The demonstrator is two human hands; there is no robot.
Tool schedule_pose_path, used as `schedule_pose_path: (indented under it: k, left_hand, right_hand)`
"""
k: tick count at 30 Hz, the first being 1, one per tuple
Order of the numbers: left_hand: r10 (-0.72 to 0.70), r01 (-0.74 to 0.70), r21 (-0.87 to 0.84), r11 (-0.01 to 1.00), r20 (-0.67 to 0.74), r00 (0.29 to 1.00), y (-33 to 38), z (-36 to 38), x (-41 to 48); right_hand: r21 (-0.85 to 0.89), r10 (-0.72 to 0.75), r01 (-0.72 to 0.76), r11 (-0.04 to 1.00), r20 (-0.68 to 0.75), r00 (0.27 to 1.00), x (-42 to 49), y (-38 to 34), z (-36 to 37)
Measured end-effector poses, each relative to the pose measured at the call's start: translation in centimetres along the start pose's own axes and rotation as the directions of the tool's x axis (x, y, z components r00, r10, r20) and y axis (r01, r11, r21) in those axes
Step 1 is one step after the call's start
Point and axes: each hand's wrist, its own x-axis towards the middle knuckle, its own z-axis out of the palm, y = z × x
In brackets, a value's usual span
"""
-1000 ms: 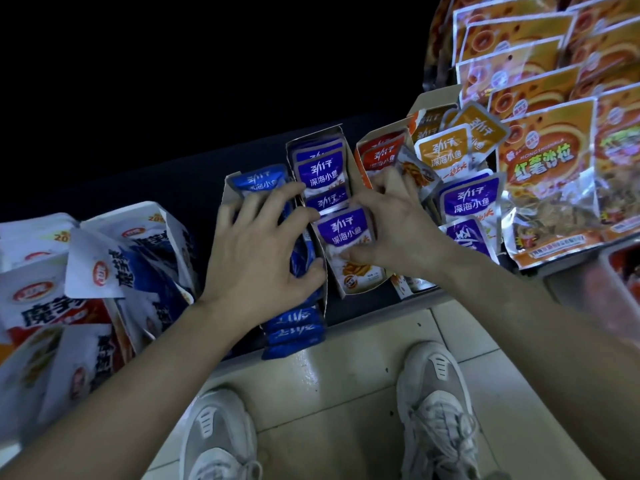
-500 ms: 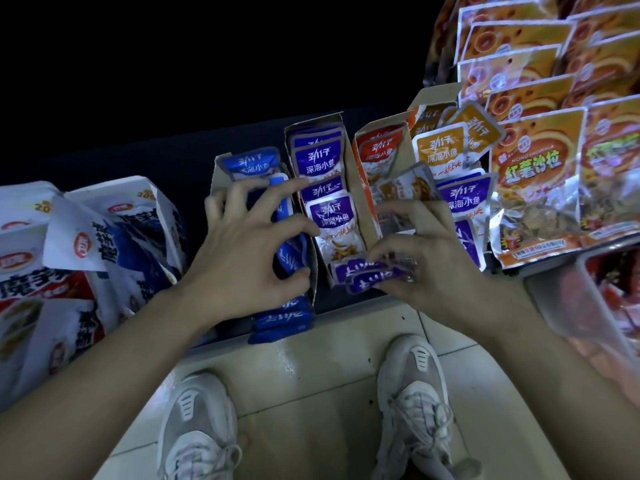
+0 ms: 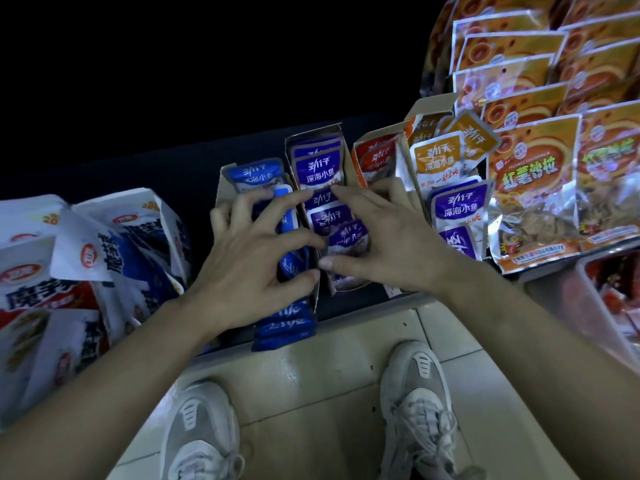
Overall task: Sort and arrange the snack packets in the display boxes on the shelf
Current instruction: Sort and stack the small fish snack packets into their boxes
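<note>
Looking down, we see our two hands close together over the snack boxes on the dark shelf. Our left hand sits on the blue packets in the left box. Its fingers are bent like a claw over the row. Its thumb is at the near end, so it holds the blue packets tight. Some blue packets stick out of the front of that box, past the shelf edge.

Our right hand is on the purple packets in the middle box. Its thumb is at the near end of the row and its long fingers reach over to the far end. The purple packets are squeezed between them. Our two thumbs almost touch at the wall between the two boxes.

Just to the right stands a box with red packets, partly hidden by our right fingers. Next to it are orange packets. Two loose purple packets lean in front of them. Big orange bags fill the far right. Big white and blue bags lie on the left. Below the shelf we see the tiled floor and our two grey shoes.
</note>
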Motion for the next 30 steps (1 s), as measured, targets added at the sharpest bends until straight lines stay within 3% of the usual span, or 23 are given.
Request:
schedule_pose_path:
  k: [3, 9, 14, 20, 26, 30]
  left_hand:
    - [0.006, -0.006, -0.006, 1.0, 0.001, 1.0, -0.1, 0.1, -0.1]
    - [0.009, -0.008, 0.023, 1.0, -0.022, 1.0, -0.3, 0.3, -0.3]
    - [0.009, -0.009, 0.016, 1.0, -0.033, 0.999, -0.5, 0.5, -0.4]
    - [-0.028, 0.024, -0.055, 0.998, -0.074, 0.997, -0.3, 0.2, -0.3]
    - [-0.025, 0.021, -0.052, 0.998, -0.075, 0.997, -0.2, 0.3, -0.3]
    - [-0.019, 0.013, -0.061, 0.998, -0.089, 0.996, -0.1, 0.4, -0.2]
  right_hand:
    - [-0.16, 0.018, 0.005, 0.987, 0.144, 0.989, 1.4, 0.2, 0.0]
    - [-0.262, 0.077, -0.033, 0.964, 0.16, 0.984, 2.3, -0.1, 0.3]
    - [0.015, 0.037, -0.038, 0.999, 0.066, 0.997, 1.2, 0.2, 0.8]
    - [0.294, 0.0, 0.058, 0.954, -0.194, 0.981, -2.4, 0.7, 1.5]
    - [0.268, -0.068, 0.123, 0.955, -0.208, 0.976, -5.1, 1.7, 2.3]
    - [0.272, -0.034, 0.099, 0.957, -0.234, 0.972, -5.8, 1.4, 2.7]
